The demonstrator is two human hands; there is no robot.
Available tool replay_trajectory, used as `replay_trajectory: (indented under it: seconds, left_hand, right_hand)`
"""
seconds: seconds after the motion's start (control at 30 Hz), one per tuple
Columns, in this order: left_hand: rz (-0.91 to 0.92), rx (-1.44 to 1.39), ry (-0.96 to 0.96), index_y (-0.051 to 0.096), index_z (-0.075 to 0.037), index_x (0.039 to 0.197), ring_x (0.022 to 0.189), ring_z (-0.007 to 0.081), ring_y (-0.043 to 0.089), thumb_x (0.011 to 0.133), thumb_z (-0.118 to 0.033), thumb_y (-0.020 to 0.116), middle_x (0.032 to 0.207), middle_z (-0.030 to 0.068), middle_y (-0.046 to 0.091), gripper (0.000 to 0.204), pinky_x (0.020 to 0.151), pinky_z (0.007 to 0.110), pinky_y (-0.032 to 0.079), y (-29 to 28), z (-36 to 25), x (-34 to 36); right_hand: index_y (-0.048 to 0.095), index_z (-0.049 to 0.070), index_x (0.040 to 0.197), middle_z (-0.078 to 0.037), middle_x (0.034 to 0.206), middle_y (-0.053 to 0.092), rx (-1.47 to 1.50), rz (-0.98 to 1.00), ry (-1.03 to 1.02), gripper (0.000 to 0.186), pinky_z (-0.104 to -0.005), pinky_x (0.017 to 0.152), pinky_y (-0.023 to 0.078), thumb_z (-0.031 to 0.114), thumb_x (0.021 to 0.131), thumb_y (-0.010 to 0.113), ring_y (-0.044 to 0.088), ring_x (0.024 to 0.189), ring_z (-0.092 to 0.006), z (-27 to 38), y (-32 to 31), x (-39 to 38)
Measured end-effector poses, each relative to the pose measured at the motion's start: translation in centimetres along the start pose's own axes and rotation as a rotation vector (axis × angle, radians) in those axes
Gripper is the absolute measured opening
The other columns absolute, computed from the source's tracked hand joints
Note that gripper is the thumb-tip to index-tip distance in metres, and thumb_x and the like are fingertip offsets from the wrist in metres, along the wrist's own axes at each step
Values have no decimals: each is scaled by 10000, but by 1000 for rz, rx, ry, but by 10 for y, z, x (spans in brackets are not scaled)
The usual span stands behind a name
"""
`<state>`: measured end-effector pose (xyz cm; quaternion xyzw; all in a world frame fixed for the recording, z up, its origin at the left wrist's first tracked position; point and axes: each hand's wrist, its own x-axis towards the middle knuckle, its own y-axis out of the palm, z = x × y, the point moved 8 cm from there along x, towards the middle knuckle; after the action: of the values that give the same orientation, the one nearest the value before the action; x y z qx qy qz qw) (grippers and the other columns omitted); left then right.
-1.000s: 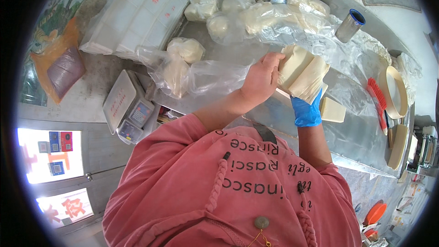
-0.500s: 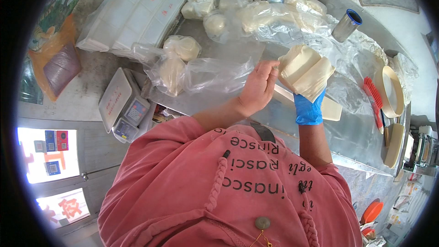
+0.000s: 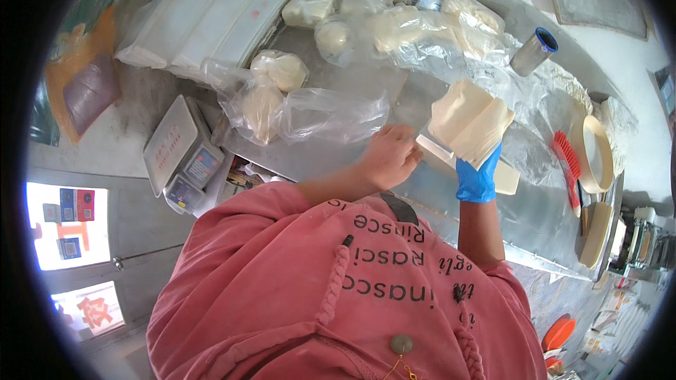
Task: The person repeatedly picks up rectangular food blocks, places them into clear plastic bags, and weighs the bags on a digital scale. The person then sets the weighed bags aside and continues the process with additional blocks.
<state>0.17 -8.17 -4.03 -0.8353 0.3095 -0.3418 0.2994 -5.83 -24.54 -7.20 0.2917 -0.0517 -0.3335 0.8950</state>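
In my right hand (image 3: pixel 476 177), which wears a blue glove, is a stack of thin, pale dough sheets (image 3: pixel 470 123), folded over and raised above the counter. My bare left hand (image 3: pixel 391 157) is apart from the stack, to its left, with curled fingers; whatever it may hold is hidden. A long pale bar (image 3: pixel 505 180) lies on the metal counter (image 3: pixel 338 158) beneath the stack and runs behind the gloved hand. Left of my bare hand lies a loose clear plastic bag (image 3: pixel 336 117), joined to bagged round dough (image 3: pixel 262 109).
Bagged dough (image 3: pixel 333 39) and plastic sheeting line the back. A metal cylinder with a blue rim (image 3: pixel 534 53), a red brush (image 3: pixel 567 167) and a pale hoop (image 3: pixel 586 155) stand or lie at the right. On the left are a scale (image 3: pixel 172 142) and white covered trays (image 3: pixel 211 17).
My left hand has come off the dough sheets and moved down and left, its fingers now curled. My right hand still holds the stack, slightly lower.
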Motion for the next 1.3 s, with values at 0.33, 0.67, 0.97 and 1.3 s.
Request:
replay_trajectory:
  seconds: [0.33,0.67,0.97,1.3]
  left_hand:
    - [186,-2143,-1052,441,2,1288,1140,274,495,864,-706,259,1274,109,518,844,957,405,366,26,38,-7]
    - [-153,-1782,-1070,459,-40,1272,1099,232,493,918,-612,276,1261,137,497,697,972,379,354,-48,89,-51]
    - [710,258,-246,627,4,928,961,350,585,861,-333,489,958,184,629,370,867,426,440,-90,213,-79]
    - [-244,-1593,-1112,416,-65,1251,1177,297,435,896,-499,379,1257,155,443,562,991,448,337,-15,345,-47]
  right_hand:
    - [442,67,1293,-120,1261,518,-196,215,324,466,-364,936,436,381,950,409,540,1087,-258,-38,41,-3]
    - [491,12,1239,-98,1140,585,-264,180,690,449,-313,862,472,292,897,567,580,1017,-193,-103,156,-46]
    - [502,10,1226,-102,1128,593,-424,357,835,506,-312,839,498,321,850,635,603,987,-186,-128,191,-30]
    - [490,54,1256,-111,1262,526,364,245,984,472,-416,934,450,338,890,578,517,1143,-259,-240,244,-17]
